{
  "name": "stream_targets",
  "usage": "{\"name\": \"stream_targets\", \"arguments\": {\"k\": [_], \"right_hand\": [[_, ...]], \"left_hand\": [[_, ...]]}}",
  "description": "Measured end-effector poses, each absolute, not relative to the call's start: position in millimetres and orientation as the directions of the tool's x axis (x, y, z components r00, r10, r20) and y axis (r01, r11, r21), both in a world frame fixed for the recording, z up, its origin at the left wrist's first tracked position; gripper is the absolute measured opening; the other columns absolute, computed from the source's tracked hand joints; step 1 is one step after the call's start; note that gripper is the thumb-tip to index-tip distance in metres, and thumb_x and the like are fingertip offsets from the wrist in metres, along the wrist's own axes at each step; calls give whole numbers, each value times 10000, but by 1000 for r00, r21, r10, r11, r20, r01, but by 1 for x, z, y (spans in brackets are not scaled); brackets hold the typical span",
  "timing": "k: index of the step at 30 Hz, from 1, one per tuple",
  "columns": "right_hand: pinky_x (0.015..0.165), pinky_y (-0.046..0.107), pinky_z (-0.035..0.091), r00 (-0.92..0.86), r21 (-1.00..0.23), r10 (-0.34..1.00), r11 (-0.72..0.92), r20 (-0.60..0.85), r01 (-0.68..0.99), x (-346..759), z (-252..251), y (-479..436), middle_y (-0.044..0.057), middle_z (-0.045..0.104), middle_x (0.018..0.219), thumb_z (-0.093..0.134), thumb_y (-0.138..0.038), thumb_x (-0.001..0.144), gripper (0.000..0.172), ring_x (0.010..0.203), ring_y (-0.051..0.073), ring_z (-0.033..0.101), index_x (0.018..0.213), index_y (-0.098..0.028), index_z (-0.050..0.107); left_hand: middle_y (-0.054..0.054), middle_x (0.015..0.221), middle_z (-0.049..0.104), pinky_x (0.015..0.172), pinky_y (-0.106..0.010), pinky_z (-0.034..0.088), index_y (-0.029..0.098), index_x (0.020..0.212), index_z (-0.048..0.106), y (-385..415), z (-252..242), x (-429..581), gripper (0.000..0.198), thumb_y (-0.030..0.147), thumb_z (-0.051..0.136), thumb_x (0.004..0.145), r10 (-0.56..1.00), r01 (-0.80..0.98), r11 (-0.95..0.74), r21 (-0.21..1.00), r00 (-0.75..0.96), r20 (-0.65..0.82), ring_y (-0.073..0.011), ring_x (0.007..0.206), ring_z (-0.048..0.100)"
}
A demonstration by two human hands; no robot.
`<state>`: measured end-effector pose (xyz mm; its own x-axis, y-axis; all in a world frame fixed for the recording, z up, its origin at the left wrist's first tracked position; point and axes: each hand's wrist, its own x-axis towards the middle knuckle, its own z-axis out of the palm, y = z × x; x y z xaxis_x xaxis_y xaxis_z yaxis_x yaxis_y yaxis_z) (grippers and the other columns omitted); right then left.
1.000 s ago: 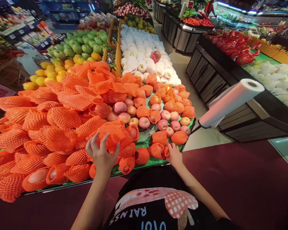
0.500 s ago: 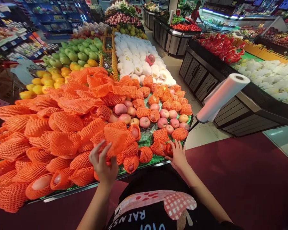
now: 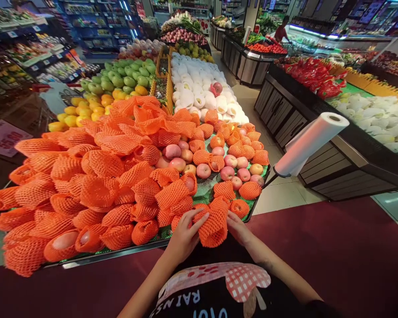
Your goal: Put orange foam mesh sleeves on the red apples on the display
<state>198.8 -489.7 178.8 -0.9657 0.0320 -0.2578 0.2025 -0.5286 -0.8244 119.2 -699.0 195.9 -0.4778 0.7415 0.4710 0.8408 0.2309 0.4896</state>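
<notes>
An orange foam net sleeve (image 3: 214, 224) is held up between my two hands at the near edge of the fruit stand. My left hand (image 3: 186, 229) is closed on the sleeve's left side. My right hand (image 3: 238, 227) is at its right side, its fingertips partly hidden behind the net. Whether fruit sits inside the sleeve cannot be made out. Just beyond lie bare pink apples (image 3: 203, 171) and netted apples (image 3: 250, 190) on green mesh. A large heap of orange net sleeves (image 3: 99, 190) covers the left of the stand.
A plastic bag roll (image 3: 310, 143) stands on a holder at the stand's right corner. White-netted fruit (image 3: 205, 84), yellow mangoes (image 3: 82, 110) and green mangoes (image 3: 126, 73) lie farther back. Across the aisle is another produce stand (image 3: 285, 106). A person (image 3: 281, 33) is far off.
My left hand has moved right with the orange sleeve, to meet my right hand. My right hand has come off the netted apples to the sleeve. The view has shifted slightly left.
</notes>
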Motion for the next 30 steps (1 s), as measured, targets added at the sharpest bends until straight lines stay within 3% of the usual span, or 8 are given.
{"name": "stream_targets", "arguments": {"k": [5,8,11,13,18,21,25,30], "right_hand": [[1101,402,418,-942,-825,169,-544,-289,156,202,191,-484,48,737,1094,888,-537,669,473,1077,233,641,1040,-271,761],[975,338,466,-914,-824,228,-543,-334,166,208,188,-490,25,726,943,908,-531,635,417,905,194,626,906,-252,756],[850,281,457,-895,-800,243,-573,-374,179,216,179,-499,1,678,856,928,-532,592,446,815,156,578,851,-226,730],[777,265,430,-889,-785,221,-584,-401,209,222,173,-505,-16,628,798,928,-537,587,472,760,140,542,843,-212,700],[708,264,374,-918,-812,135,-526,-372,252,234,168,-515,-19,567,770,875,-563,665,474,710,127,494,795,-188,616],[679,257,353,-934,-836,118,-494,-339,241,236,169,-515,-25,543,744,856,-567,695,468,679,114,461,793,-184,605],[669,258,347,-941,-832,133,-517,-312,202,237,169,-512,-33,535,729,856,-562,696,460,670,116,444,797,-193,600],[692,260,337,-945,-828,105,-519,-310,214,244,169,-507,-30,542,722,881,-493,686,424,690,118,448,748,-179,603]], "left_hand": [[-117,1560,422,1182,-486,355,316,1595,326,-706,195,120,602,184,355,1008,750,654,136,744,-559,354,-261,1427,403],[-94,1559,470,1229,-489,278,280,1514,466,-704,182,125,510,408,312,1045,669,248,-7,969,-719,189,-282,1464,387],[-112,1505,550,1231,-513,268,224,1411,577,-699,167,132,655,620,230,1022,665,-233,-97,968,-739,-111,-312,1443,427],[-116,1502,558,1230,-519,271,217,1377,608,-697,160,138,707,703,278,985,706,-399,-67,915,-667,-239,-322,1434,440],[-101,1449,607,1233,-490,274,222,1285,674,-696,163,146,587,632,638,867,748,-459,60,886,-567,-345,-329,1431,441],[-78,1347,669,1170,-433,363,225,1201,712,-691,173,143,471,549,689,861,782,-454,65,889,-530,-328,-289,1291,561],[-36,1041,732,954,-318,490,207,1028,719,-679,176,138,382,502,790,796,753,-426,-2,905,-596,-280,-202,1005,648],[-7,889,690,812,-252,487,182,922,663,-663,177,141,318,452,794,816,706,-416,-67,907,-662,-252,-144,852,630]]}}
